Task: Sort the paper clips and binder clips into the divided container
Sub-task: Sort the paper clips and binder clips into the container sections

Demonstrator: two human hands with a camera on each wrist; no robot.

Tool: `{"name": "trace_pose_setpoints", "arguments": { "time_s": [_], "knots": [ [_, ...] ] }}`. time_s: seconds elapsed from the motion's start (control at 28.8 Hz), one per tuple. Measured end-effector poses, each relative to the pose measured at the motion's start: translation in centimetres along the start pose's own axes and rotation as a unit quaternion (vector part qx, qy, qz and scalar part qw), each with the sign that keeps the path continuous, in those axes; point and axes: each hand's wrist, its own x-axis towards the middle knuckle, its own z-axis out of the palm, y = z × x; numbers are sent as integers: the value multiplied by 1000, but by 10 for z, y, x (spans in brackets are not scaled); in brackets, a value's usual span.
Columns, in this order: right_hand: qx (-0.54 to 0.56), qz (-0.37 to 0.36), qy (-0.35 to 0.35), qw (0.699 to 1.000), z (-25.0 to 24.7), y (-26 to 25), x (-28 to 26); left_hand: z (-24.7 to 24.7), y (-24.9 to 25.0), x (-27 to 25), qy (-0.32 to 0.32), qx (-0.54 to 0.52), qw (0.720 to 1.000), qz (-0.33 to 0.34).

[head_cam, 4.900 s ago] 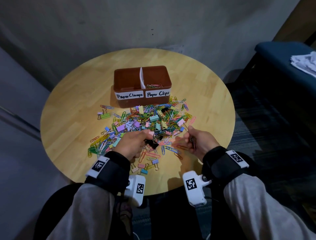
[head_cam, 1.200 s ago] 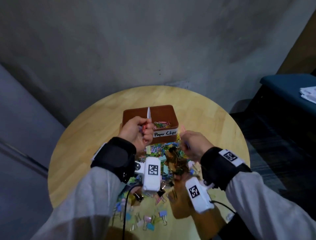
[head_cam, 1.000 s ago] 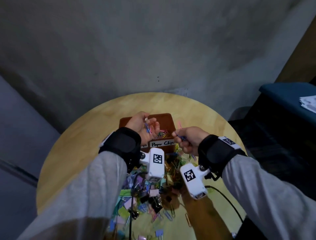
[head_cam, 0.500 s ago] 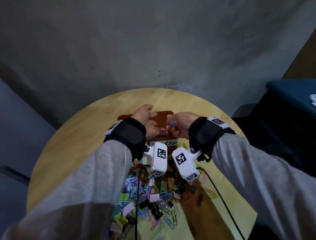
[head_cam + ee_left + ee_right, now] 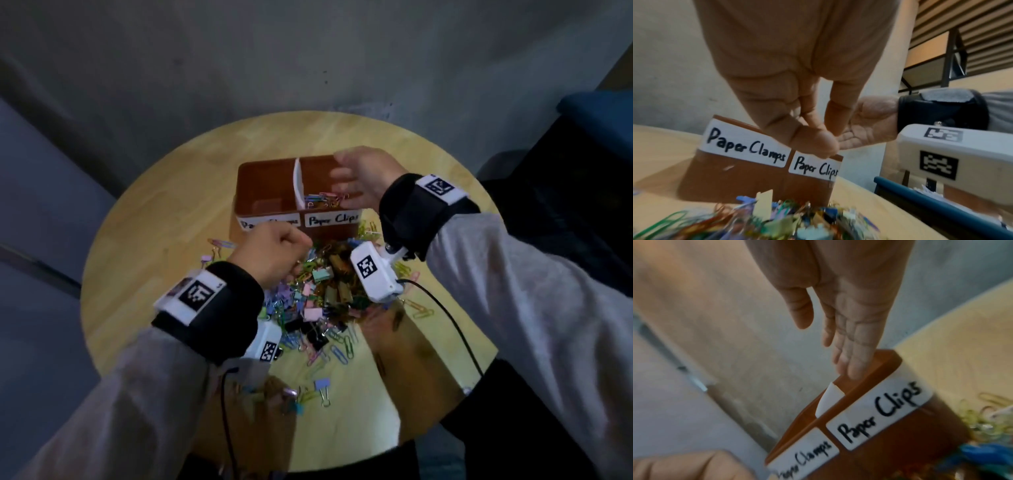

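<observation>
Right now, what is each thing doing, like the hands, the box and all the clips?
Right hand: open, fingers straight, above the Paper Clips side.
Left hand: curled, holding nothing visible.
Brown divided plastic box: upright, uncovered.
Paper Clips compartment: some coloured clips inside.
Paper Clamps compartment: looks empty.
Colourful clip pile: unsorted on round wooden table.

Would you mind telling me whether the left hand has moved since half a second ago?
Yes. The left hand has drawn back from above the brown divided container toward the person, now over the clip pile.
</observation>
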Motion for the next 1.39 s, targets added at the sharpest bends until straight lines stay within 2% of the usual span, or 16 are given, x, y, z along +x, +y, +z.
{"name": "trace_pose_setpoints", "arguments": {
  "time_s": [0.1,0.21,0.31,0.49,0.59,0.69,0.8,0.9,1.04,1.18,1.29,1.39],
  "knots": [
    [-73,-26,18,997,-9,21,-34,5,-18,-25,3,106,994,23],
    [-185,-37,33,981,-20,61,-63,12,-31,-46,19,202,979,29],
    [-314,-8,52,948,-29,101,-89,20,-45,-64,-3,261,965,11],
    [-486,19,25,874,-30,150,-123,23,-67,-83,-50,302,951,-33],
    [-522,33,24,852,-23,165,-135,26,-70,-92,-62,332,940,-44],
    [-558,4,33,829,-12,164,-142,35,-72,-99,-89,381,920,-33],
    [-563,-3,25,826,-3,158,-144,40,-75,-100,-105,412,905,-26],
    [-570,1,26,821,0,155,-142,40,-76,-97,-104,407,908,-19],
    [-555,-50,10,831,3,159,-142,36,-79,-92,-65,398,915,-4],
    [-560,-94,-2,823,4,168,-143,35,-86,-90,-23,385,922,23],
    [-537,-92,26,838,2,171,-142,39,-88,-90,-29,364,929,58],
    [-517,-70,55,852,4,170,-142,48,-90,-90,-54,372,924,71]
  ]
}}
